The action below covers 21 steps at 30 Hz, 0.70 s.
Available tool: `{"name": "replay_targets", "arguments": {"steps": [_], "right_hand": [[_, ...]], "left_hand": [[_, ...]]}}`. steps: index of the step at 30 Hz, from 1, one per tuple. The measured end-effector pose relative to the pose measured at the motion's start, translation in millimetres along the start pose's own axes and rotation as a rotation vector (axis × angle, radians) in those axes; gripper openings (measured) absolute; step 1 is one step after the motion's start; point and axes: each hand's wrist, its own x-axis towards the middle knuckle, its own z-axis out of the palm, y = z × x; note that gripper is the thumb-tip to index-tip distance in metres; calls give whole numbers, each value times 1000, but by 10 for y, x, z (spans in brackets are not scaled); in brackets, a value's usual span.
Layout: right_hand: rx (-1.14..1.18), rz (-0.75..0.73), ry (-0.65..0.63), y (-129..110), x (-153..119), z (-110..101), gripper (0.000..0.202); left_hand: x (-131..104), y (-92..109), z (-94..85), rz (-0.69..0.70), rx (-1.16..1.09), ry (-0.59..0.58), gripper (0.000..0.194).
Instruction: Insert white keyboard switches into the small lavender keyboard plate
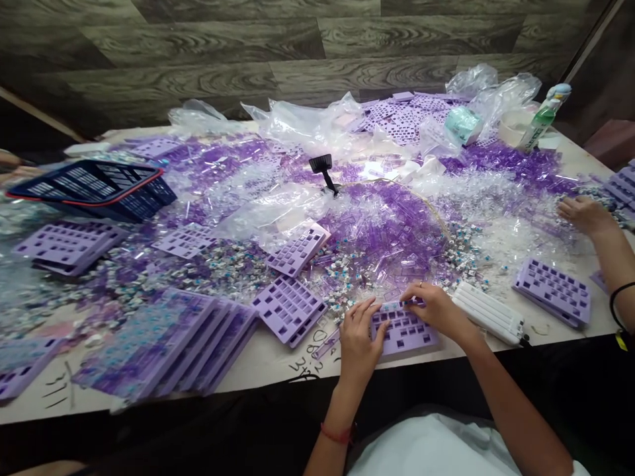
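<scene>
A smooth lilac plastic panel (411,342), flat, rectangular and pierced with square holes, is lying at the table's (496,360) near edge, right of its middle. The left hand (363,330) is resting on its left end, thumb and fingers set moderately wide; the right hand (427,309) is bending over its far edge with thumb and index narrow, and I cannot tell whether they are pinching anything. Glossy, clear purple pieces (397,225) and small, blocky white-and-blue parts (238,261) are heaping up beyond it, beside crinkled plastic bags (307,122). Toward the left edge, a navy lattice basket (99,192) with a red rim is tilting, its contents hidden; near the far right corner, a pale round tub (513,125) is standing behind a green bottle (542,120), its contents unclear. The panel's long axis is running roughly along the near edge, its broad holed face pointing up.
</scene>
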Motion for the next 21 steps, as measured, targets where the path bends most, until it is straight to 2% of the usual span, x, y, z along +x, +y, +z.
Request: {"name": "replay_targets", "arguments": {"steps": [5,13,21], "right_hand": [[-17,10,-8,-40,20,98,21],[-18,90,-12,-70,50,85,26],[-128,195,-108,-177,145,52,39]], "left_hand": [[-19,-13,-3,23,-13,10,29],[-51,-4,1,32,13,11,28],[-52,15,-10,35,8,20,27]]}}
